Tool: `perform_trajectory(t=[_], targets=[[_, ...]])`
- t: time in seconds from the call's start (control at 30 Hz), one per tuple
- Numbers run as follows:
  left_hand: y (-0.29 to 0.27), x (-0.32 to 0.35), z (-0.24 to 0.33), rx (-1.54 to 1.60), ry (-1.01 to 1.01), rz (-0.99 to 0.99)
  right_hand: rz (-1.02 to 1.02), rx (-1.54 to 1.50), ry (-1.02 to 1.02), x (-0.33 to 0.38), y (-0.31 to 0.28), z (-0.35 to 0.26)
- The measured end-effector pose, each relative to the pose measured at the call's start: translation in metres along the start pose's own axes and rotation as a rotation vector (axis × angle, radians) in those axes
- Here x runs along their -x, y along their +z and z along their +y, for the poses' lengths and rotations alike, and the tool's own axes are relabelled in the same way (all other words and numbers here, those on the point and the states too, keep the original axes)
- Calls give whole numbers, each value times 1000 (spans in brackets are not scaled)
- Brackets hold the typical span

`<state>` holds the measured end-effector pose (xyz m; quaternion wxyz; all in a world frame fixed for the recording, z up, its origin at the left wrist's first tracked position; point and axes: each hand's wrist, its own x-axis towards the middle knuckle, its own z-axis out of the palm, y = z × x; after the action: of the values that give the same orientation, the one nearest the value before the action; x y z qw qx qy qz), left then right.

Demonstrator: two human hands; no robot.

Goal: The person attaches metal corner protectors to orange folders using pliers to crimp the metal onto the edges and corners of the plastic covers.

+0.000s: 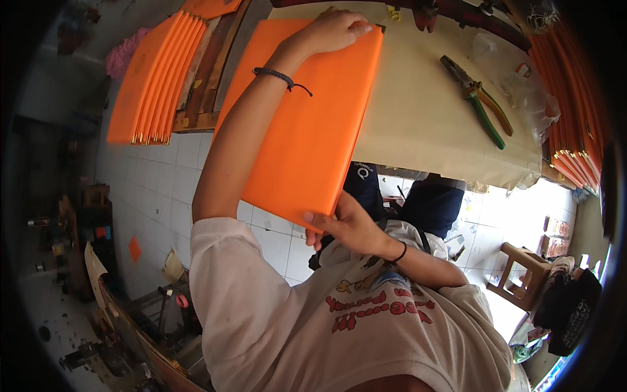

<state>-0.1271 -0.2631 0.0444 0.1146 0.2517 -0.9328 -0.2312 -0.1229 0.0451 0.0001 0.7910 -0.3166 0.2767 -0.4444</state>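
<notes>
A large, flat orange folder (300, 137) is tilted in front of me, partly over the table's near edge. My left hand (334, 31) reaches across its cover to the far right corner, fingers bent over the edge, where a small dark corner piece shows. At the near right corner, my right hand (349, 225) grips the folder, thumb on top and fingers underneath. To the right, combination pliers (482, 103) with green and yellow handles lie on the paper-covered table (418, 130), jaws slightly apart.
Stacked orange folders with gold-coloured corners (157, 85) overhang the left side; more orange folders (575, 124) stand at the right. A clear plastic bag (516, 78) lies beyond the pliers. A wooden stool (522, 274) is on the tiled floor at right.
</notes>
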Motion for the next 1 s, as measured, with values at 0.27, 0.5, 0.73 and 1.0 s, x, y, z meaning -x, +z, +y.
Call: perform_trajectory(t=[0.27,0.5,0.73,1.0], targets=[[9,4,-13,-67,24,165,-23,114,63,7,-6,-14],[23,39,-17,-222,121,385,-9,71,20,12,4,-16],[-19,197,71,-223,-141,-100,-48,189,85,11,-25,-25],[24,266,103,-214,-162,2,263,126,127,16,-34,-40]])
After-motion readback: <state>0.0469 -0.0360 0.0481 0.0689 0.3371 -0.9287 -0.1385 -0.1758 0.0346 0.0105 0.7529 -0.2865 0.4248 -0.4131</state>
